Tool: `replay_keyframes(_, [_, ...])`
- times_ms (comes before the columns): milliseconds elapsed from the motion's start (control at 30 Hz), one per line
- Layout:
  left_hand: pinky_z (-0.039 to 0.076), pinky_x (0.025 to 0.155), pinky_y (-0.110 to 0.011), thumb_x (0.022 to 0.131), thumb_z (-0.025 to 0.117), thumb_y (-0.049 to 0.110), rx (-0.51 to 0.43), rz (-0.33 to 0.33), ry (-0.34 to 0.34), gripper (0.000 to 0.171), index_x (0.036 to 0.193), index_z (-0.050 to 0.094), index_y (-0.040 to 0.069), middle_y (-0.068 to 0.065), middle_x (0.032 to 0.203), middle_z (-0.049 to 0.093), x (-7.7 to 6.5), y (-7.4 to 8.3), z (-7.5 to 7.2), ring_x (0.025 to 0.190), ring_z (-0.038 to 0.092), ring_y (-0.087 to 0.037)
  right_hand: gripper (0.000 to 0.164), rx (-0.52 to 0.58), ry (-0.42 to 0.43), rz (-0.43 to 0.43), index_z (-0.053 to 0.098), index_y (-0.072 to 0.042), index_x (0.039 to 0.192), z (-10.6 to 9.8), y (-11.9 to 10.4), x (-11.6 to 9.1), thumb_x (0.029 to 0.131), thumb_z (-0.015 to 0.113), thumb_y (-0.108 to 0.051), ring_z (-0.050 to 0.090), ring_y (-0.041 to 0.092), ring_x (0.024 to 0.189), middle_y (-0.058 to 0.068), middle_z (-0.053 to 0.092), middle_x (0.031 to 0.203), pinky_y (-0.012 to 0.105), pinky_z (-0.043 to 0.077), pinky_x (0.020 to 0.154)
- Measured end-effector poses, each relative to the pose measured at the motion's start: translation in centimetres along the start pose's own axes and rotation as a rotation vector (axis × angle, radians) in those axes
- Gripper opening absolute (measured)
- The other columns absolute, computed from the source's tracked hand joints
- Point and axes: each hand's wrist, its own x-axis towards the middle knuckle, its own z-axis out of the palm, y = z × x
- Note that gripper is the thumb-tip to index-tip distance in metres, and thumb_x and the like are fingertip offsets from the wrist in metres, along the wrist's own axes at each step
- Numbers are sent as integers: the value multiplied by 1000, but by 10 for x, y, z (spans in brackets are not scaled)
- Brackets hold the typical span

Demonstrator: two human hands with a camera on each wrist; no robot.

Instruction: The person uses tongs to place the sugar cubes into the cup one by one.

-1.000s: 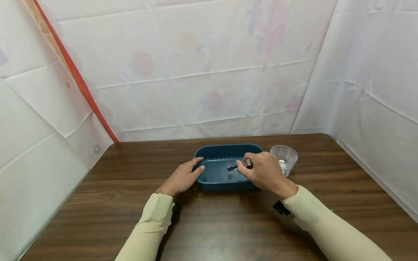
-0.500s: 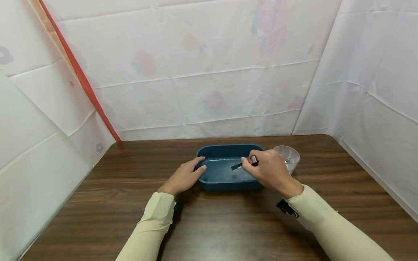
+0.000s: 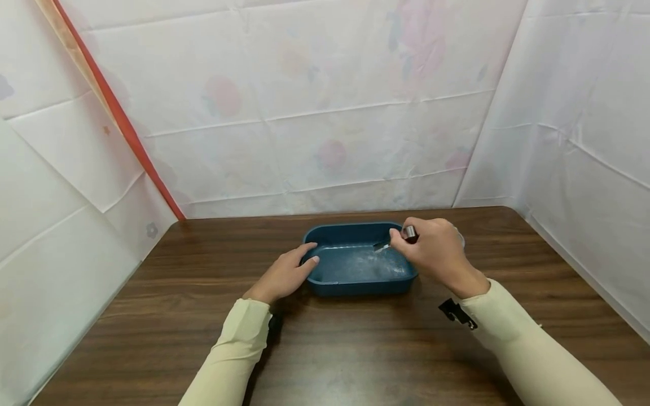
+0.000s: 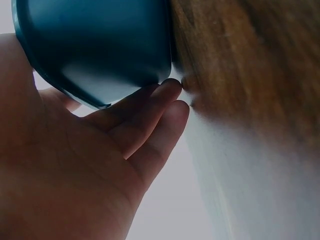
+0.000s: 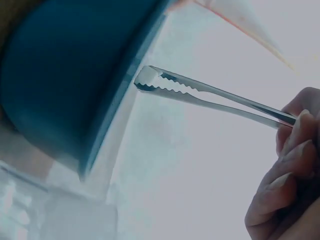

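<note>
My left hand grips the left end of an oblong blue tray, its thumb over the rim. In the left wrist view, fingers lie against the tray's outer wall. My right hand holds metal tongs with serrated ends, above the tray's right half. Between the tong tips sits a small whitish piece, perhaps an ice cube. Faint whitish marks show on the tray floor. A clear plastic cup stands just right of the tray, mostly hidden behind my right hand.
The dark wooden table extends to both sides and in front of the tray. White patterned sheets hang behind and beside it. A red strip runs down the left back corner.
My right hand and the tongs have moved right and slightly away across the tray, and the hand now covers most of the clear cup. My left hand keeps its place on the tray.
</note>
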Motion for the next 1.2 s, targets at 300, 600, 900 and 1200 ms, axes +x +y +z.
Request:
replay_keyframes(300, [33,112,-57,107,47,40,-19,-15,4,55,156,38,15,-6,157,39,-3,-1,0,143,38,-30,37,-8,29,58,49,-19,58,-11,3,4,87,72,-13,30,7,44,-11,34,49,28,23,44])
replay_keyframes(600, [33,113,-56,107,46,40,-21,6,9,55,156,38,15,-6,157,39,0,0,1,143,38,-29,43,-65,112,13,39,-20,56,-27,11,8,87,68,-14,21,7,44,-11,25,50,29,18,44])
replay_keyframes(900, [34,113,-52,107,46,41,-11,-3,-4,56,156,39,15,-4,156,40,-1,3,-1,142,39,-26,33,-186,177,50,50,-14,56,-39,18,10,88,59,-21,27,14,41,-4,35,45,31,23,40])
replay_keyframes(1200, [34,113,-53,107,46,42,-11,-5,-5,56,155,39,15,-5,156,40,-1,2,-1,142,39,-27,40,-230,209,75,43,-13,53,-50,20,13,89,56,-22,28,15,39,-2,34,43,32,23,39])
